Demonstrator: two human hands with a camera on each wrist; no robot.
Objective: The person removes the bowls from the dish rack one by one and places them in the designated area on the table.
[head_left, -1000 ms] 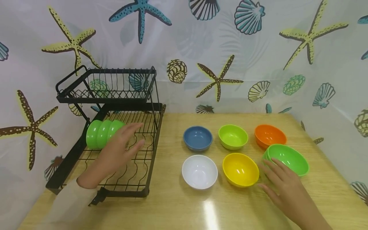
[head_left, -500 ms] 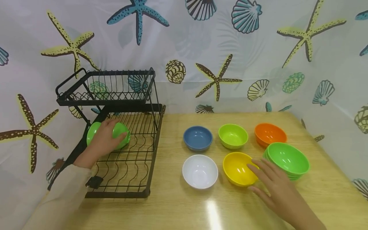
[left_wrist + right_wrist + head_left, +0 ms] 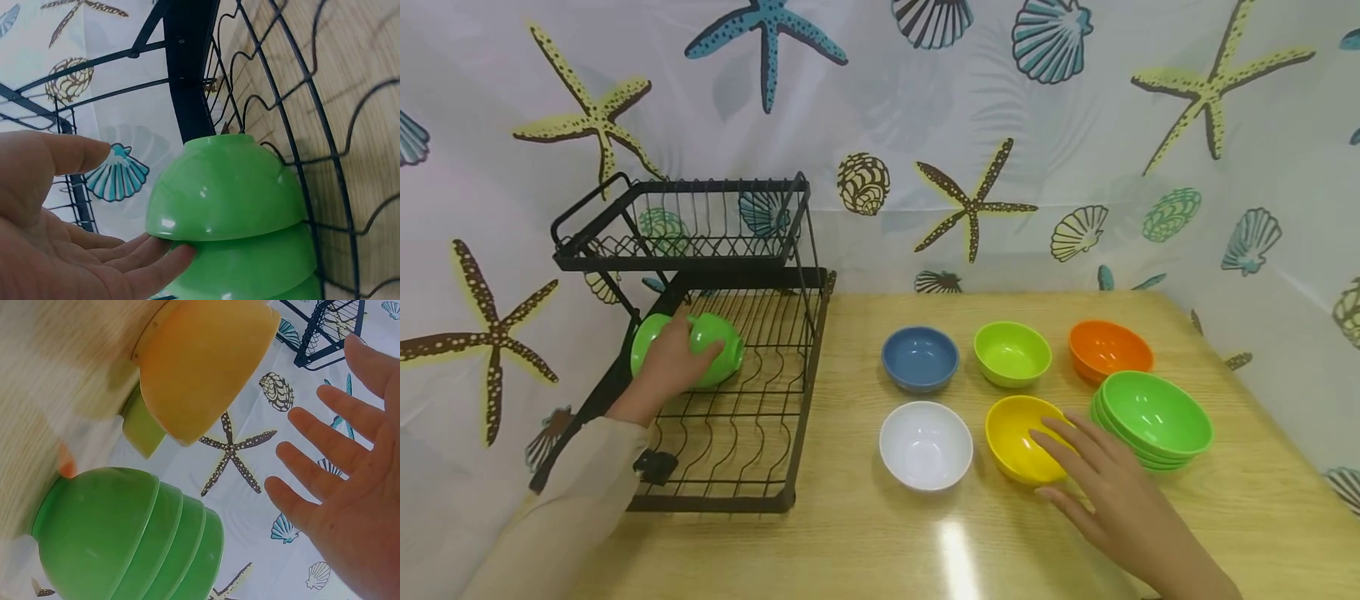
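My left hand (image 3: 672, 367) is at several nested green bowls (image 3: 717, 354) tipped on their sides in the black dish rack (image 3: 786, 467). In the left wrist view, its fingertips touch the rim of the end green bowl (image 3: 225, 187), while the thumb stands apart from it. My right hand (image 3: 1116, 496) hovers beside the yellow bowl (image 3: 1015, 437), its spread fingers partly over it and holding nothing. A stack of green bowls (image 3: 1161, 417) stands upright just right of that hand; its nested rims show in the right wrist view.
On the wooden table (image 3: 865, 542) stand a white bowl (image 3: 925, 446), a blue bowl (image 3: 920, 358), a lime bowl (image 3: 1012, 354) and an orange bowl (image 3: 1108, 350). The rack's upper tier (image 3: 677, 263) overhangs the back of its lower tray. A patterned curtain (image 3: 880, 108) closes off the back.
My left hand has moved left from beside the tipped bowls onto them. My right hand has shifted slightly left, away from the green stack and over the yellow bowl's edge.
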